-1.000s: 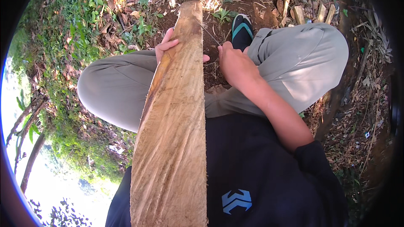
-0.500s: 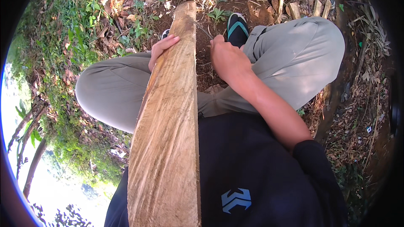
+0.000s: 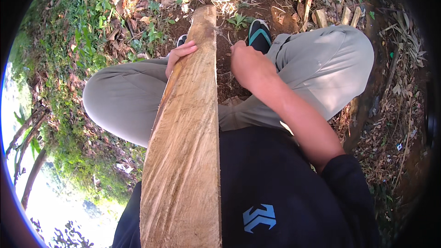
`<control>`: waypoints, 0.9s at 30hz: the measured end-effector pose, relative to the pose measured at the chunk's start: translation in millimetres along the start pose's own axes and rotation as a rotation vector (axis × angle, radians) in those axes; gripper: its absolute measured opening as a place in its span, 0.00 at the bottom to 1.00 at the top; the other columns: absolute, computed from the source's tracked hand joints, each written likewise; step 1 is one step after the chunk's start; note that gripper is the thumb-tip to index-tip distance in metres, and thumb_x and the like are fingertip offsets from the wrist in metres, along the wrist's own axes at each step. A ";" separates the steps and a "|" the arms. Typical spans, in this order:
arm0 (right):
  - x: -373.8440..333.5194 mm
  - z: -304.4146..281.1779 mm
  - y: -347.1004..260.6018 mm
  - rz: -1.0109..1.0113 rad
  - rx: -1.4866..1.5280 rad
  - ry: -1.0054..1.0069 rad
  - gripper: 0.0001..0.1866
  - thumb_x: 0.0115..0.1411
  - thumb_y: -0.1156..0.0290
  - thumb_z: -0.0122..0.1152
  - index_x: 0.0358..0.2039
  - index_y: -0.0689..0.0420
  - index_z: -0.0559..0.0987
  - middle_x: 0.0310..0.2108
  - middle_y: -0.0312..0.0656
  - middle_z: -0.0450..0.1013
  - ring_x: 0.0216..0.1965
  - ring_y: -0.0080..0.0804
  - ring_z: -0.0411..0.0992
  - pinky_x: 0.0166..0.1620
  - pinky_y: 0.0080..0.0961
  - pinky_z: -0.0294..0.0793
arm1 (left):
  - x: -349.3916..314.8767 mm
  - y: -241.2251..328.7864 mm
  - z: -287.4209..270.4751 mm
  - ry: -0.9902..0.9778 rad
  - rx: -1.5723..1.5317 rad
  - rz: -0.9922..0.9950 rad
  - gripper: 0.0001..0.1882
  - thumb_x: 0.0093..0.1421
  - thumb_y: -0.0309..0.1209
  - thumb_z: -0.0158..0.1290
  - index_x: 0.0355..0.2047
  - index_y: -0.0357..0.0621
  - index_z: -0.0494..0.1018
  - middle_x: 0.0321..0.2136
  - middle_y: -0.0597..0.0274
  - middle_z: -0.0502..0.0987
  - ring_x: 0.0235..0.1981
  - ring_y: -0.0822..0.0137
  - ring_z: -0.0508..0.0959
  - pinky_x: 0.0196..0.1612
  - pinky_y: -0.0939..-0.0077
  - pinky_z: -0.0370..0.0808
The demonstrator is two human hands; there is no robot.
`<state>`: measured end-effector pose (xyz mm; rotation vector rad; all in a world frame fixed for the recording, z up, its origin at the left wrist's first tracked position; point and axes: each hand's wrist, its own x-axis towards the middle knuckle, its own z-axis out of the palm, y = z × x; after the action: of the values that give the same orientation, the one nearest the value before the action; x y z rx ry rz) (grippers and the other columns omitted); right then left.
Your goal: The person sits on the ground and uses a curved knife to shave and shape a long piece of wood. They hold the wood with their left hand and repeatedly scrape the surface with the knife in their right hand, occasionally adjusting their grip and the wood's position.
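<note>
A long wooden plank (image 3: 183, 156), pale brown with slanting saw marks, runs from my chest away between my knees and narrows toward its far end. My left hand (image 3: 179, 57) grips the plank's left edge, with fingers lying over the top face and the thumb hidden. Just off the plank's right edge, near its far end, my right hand (image 3: 250, 64) is closed. From it a thin, slender tool (image 3: 229, 39) points toward the plank; it is faint and blurred, so I cannot tell its kind or whether it touches the wood.
My bent knees in grey trousers flank the plank. A black sandal with a teal strap (image 3: 260, 36) is on my right foot. Short split wood pieces (image 3: 321, 18) lie at the far right. Green plants (image 3: 87, 36) and dry leaves cover the ground on the left.
The far end of the plank sits slightly lower and further right in view, and my left hand has shifted with it. The slender tool at my right hand shows less clearly now.
</note>
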<state>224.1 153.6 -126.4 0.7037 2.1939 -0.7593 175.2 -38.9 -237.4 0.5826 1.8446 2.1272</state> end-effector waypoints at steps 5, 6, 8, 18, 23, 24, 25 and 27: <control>4.6 23.0 -5.5 0.026 0.061 0.105 0.10 0.61 0.71 0.41 0.36 0.64 0.68 0.33 0.58 0.75 0.39 0.54 0.75 0.40 0.44 0.74 | 7.4 20.2 15.1 0.083 -0.012 -0.043 0.22 0.54 0.29 0.57 0.43 0.26 0.64 0.50 0.43 0.65 0.38 0.54 0.79 0.31 0.72 0.82; 5.6 26.3 -4.2 0.032 0.064 0.116 0.10 0.60 0.72 0.42 0.36 0.64 0.68 0.33 0.58 0.75 0.38 0.54 0.75 0.40 0.44 0.74 | 6.7 22.5 17.1 0.103 -0.015 -0.074 0.21 0.55 0.30 0.57 0.44 0.29 0.64 0.50 0.44 0.66 0.37 0.58 0.78 0.28 0.77 0.80; 5.6 27.2 -4.4 0.036 0.069 0.146 0.09 0.59 0.72 0.43 0.36 0.64 0.68 0.33 0.58 0.75 0.38 0.53 0.75 0.40 0.43 0.74 | 6.4 28.2 20.6 0.148 -0.019 -0.128 0.19 0.57 0.32 0.55 0.45 0.34 0.66 0.50 0.48 0.67 0.35 0.66 0.78 0.23 0.86 0.75; 10.4 -2.4 9.1 -0.112 -0.018 0.025 0.16 0.65 0.66 0.37 0.37 0.66 0.70 0.36 0.59 0.74 0.41 0.54 0.73 0.44 0.45 0.71 | 1.0 2.7 7.8 0.041 -0.252 0.033 0.16 0.57 0.23 0.51 0.42 0.24 0.65 0.49 0.37 0.65 0.40 0.43 0.77 0.39 0.59 0.81; 5.3 14.2 0.9 -0.006 0.007 0.059 0.15 0.65 0.66 0.37 0.38 0.65 0.70 0.38 0.59 0.74 0.42 0.54 0.73 0.46 0.46 0.70 | -0.3 7.1 0.8 -0.036 0.074 0.046 0.17 0.56 0.24 0.53 0.43 0.24 0.65 0.51 0.37 0.63 0.39 0.44 0.78 0.38 0.60 0.82; 5.1 16.2 -2.7 0.004 0.006 0.080 0.13 0.63 0.69 0.39 0.38 0.65 0.70 0.37 0.59 0.74 0.42 0.53 0.73 0.44 0.44 0.72 | -0.9 7.5 1.8 -0.019 0.060 0.045 0.17 0.56 0.24 0.53 0.43 0.24 0.65 0.50 0.38 0.64 0.38 0.45 0.78 0.36 0.63 0.82; 4.6 17.3 -6.0 0.013 0.005 0.102 0.12 0.60 0.71 0.41 0.39 0.66 0.70 0.36 0.58 0.74 0.41 0.52 0.74 0.43 0.42 0.73 | -0.5 8.2 3.1 -0.002 0.045 0.047 0.18 0.55 0.25 0.54 0.43 0.25 0.65 0.50 0.38 0.65 0.37 0.46 0.78 0.34 0.66 0.83; 5.9 20.5 -9.0 0.030 0.013 0.125 0.11 0.58 0.74 0.44 0.39 0.66 0.70 0.36 0.58 0.75 0.41 0.51 0.75 0.42 0.41 0.74 | -1.9 9.3 6.4 0.069 -0.065 -0.022 0.19 0.55 0.26 0.56 0.43 0.25 0.65 0.49 0.38 0.66 0.36 0.48 0.79 0.29 0.71 0.83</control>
<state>223.4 134.9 -140.1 0.8083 2.2867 -0.7324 180.5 -35.5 -227.7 0.4773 1.8003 2.2101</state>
